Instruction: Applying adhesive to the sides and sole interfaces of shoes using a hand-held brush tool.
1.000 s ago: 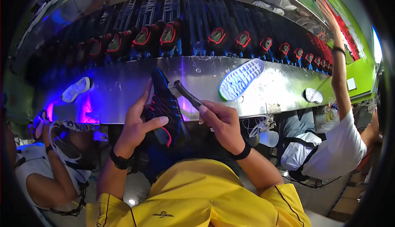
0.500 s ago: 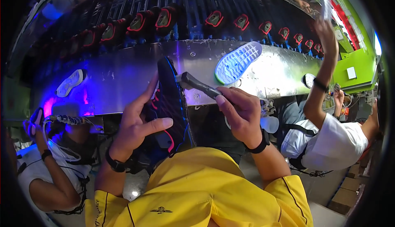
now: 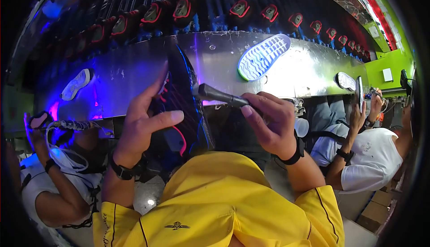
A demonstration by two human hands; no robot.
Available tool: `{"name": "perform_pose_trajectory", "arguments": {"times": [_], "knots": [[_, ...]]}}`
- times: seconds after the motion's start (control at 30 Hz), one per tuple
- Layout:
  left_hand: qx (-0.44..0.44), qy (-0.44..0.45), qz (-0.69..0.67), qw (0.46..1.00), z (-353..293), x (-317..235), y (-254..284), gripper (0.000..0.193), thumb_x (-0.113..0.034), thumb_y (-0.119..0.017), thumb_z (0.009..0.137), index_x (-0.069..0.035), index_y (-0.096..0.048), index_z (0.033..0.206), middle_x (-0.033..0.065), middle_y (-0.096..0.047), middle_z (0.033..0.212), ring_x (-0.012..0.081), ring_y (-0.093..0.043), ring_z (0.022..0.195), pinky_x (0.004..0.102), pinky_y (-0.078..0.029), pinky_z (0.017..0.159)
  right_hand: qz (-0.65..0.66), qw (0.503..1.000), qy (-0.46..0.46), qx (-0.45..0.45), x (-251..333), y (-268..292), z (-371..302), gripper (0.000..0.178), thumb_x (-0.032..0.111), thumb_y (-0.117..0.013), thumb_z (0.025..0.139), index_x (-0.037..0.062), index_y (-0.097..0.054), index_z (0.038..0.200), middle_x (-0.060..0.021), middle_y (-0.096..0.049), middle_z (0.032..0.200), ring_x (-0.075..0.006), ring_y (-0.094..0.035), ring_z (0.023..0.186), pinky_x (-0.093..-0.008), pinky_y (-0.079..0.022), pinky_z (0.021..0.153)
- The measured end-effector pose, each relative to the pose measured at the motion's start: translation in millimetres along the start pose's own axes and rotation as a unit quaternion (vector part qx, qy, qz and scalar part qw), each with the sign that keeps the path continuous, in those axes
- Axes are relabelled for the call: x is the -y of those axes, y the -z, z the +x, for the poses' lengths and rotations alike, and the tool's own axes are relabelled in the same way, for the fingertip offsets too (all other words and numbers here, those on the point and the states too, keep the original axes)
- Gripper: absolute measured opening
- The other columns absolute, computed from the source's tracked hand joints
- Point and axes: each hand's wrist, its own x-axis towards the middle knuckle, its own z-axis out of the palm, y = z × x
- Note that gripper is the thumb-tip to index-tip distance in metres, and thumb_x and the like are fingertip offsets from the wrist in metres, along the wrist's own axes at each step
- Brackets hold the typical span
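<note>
My left hand [image 3: 145, 123] is closed around a dark shoe upper [image 3: 189, 108] with red loops and a blue line along its lower edge. The thumb presses on its side, and the toe points away from me over the metal bench. In my right hand [image 3: 273, 121] is a dark-handled brush [image 3: 226, 96], pinched between thumb and fingers. The brush's head is at the right edge of the shoe upper; I cannot tell whether it touches. A pale sole [image 3: 263, 58] with a green rim lies beyond my right hand.
Behind the metal bench [image 3: 148, 76] runs a row of dark shoes [image 3: 182, 10] with red-edged openings. Another sole [image 3: 76, 84] lies at the left, and one more [image 3: 346, 81] at the right. Co-workers [image 3: 53, 191] [image 3: 369, 155] sit on both sides.
The brush has moved slightly right and down along the shoe upper's edge. The right co-worker's raised arm has come down, holding a flat sole-like piece near the bench.
</note>
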Motion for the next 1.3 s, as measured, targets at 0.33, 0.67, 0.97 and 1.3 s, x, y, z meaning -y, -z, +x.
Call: {"name": "perform_pose_trajectory", "arguments": {"times": [0.33,0.67,0.97,1.3], "knots": [[-0.06,0.071,-0.151,0.984,11,-2,6,0.085,-0.004,-0.074,0.085,0.001,-0.037,0.162,0.0104,-0.059,0.149,0.0155,-0.061,0.129,0.0275,-0.049,0.106,0.092,0.99,-0.044,0.096,-6,18,-9,0.021,0.009,-0.071,0.096,-0.0045,-0.075,0.111,-0.0163,-0.071,0.083,-0.0248,-0.066,0.07,-0.0335,-0.049,0.065],[-0.12,0.145,-0.173,0.967,22,-6,-8,0.056,-0.02,-0.07,0.099,-0.002,-0.054,0.15,0.0008,-0.073,0.104,0.0076,-0.072,0.077,0.0218,-0.057,0.056,0.005,0.999,-0.002,0.051,4,41,9,0.02,0.01,-0.074,0.093,-0.0033,-0.076,0.106,-0.0114,-0.062,0.073,-0.0171,-0.054,0.057,-0.031,-0.04,0.053],[-0.155,0.231,-0.211,0.937,14,-17,-25,0.032,-0.034,-0.064,0.105,-0.005,-0.068,0.119,0.0058,-0.075,0.085,0.0145,-0.07,0.061,0.0236,-0.054,0.048,-0.06,0.993,0.101,0.001,3,54,38,0.018,0.008,-0.079,0.085,-0.0035,-0.077,0.098,-0.0107,-0.064,0.069,-0.016,-0.053,0.05,-0.0305,-0.038,0.048],[-0.066,0.374,-0.339,0.861,3,0,-25,0.062,-0.056,-0.046,0.107,-0.001,-0.064,0.129,0.0209,-0.072,0.095,0.025,-0.072,0.064,0.0233,-0.052,0.042,-0.091,0.974,0.203,0.032,-10,68,58,0.025,0.01,-0.075,0.087,-0.0065,-0.078,0.106,-0.0147,-0.071,0.081,-0.018,-0.066,0.063,-0.0275,-0.05,0.058]]}}
